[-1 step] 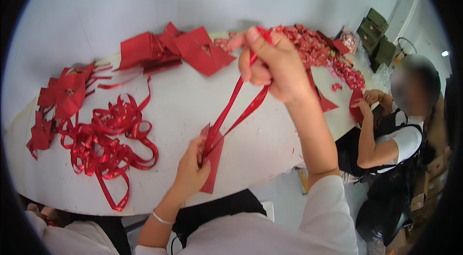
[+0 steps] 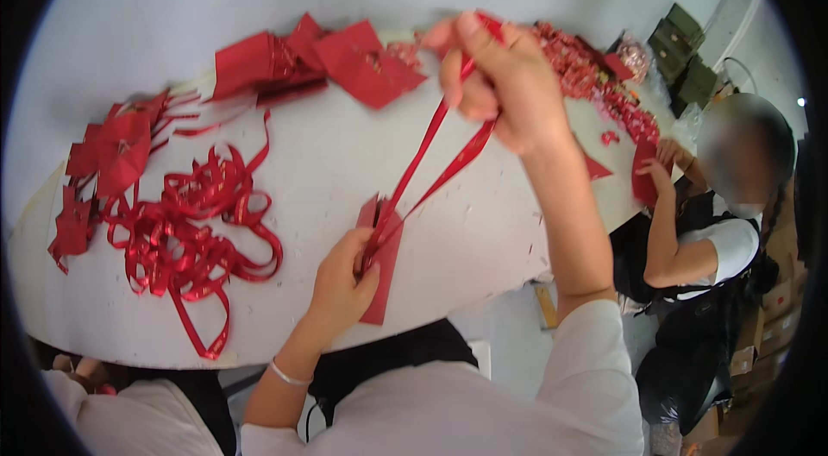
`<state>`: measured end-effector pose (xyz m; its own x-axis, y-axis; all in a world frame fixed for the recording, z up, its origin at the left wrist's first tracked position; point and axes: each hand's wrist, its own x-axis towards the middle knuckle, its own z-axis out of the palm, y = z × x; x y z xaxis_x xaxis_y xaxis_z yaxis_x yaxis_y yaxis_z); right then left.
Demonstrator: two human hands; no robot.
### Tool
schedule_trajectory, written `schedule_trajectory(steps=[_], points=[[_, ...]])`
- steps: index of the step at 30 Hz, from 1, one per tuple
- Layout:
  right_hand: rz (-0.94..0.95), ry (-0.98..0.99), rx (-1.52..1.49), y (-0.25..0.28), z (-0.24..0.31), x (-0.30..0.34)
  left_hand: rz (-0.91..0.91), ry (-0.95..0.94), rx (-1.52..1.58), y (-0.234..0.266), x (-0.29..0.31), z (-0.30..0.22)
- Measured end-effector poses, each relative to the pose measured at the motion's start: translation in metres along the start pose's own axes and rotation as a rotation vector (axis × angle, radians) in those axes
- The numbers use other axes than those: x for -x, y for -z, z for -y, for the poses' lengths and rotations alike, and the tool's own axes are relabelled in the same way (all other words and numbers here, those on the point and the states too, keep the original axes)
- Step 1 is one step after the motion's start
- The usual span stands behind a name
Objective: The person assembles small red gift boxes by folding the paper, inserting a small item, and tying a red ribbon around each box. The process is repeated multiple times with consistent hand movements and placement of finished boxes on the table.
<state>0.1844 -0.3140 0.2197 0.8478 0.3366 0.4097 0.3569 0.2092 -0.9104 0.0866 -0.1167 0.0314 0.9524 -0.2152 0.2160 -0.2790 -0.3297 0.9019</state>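
Observation:
My left hand (image 2: 347,275) is closed near the table's front edge, pinching a narrow, folded red paper piece (image 2: 385,270) together with the lower ends of a red ribbon (image 2: 429,132). From there two strands run up and away to my right hand (image 2: 509,76), which is raised over the table with its fingers curled round the ribbon's upper part. The strands look taut and form a long narrow loop between both hands. Left of my left hand lies a tangled heap of red ribbon (image 2: 194,214) with gold print.
Red folded paper pieces (image 2: 121,150) with ribbon tails lie at the far left of the white table (image 2: 310,171). More red paper pieces (image 2: 371,68) lie at the back, beside a heap of small red packets (image 2: 573,68). At right, another person (image 2: 690,240) holds red paper.
The whole scene has shifted upward in the picture. My right hand has moved slightly farther away and to the right; both hands keep their hold.

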Motion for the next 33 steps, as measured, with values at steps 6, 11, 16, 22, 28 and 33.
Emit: schedule_trajectory(steps=[6, 11, 16, 22, 28, 33], points=[[-0.179, -0.109, -0.033, 0.025, -0.036, -0.011, 0.002, -0.192, -0.234, -0.001, -0.012, -0.01], [-0.403, 0.097, 1.077, 0.086, -0.09, 0.005, 0.087, -0.037, -0.127, -0.002, -0.021, -0.015], [-0.097, 0.349, 1.433, 0.043, -0.109, 0.089, 0.025, -0.059, -0.219, -0.002, -0.023, -0.019], [0.152, 0.307, 0.771, -0.024, -0.114, 0.133, 0.119, -0.051, -0.346, -0.006, -0.032, -0.03], [0.584, 0.054, 1.231, -0.001, -0.09, 0.087, 0.131, 0.089, -0.088, -0.006, -0.03, -0.031], [0.186, 0.875, 1.199, -0.022, -0.097, 0.021, 0.199, 0.203, 0.067, 0.0, -0.033, -0.029]])
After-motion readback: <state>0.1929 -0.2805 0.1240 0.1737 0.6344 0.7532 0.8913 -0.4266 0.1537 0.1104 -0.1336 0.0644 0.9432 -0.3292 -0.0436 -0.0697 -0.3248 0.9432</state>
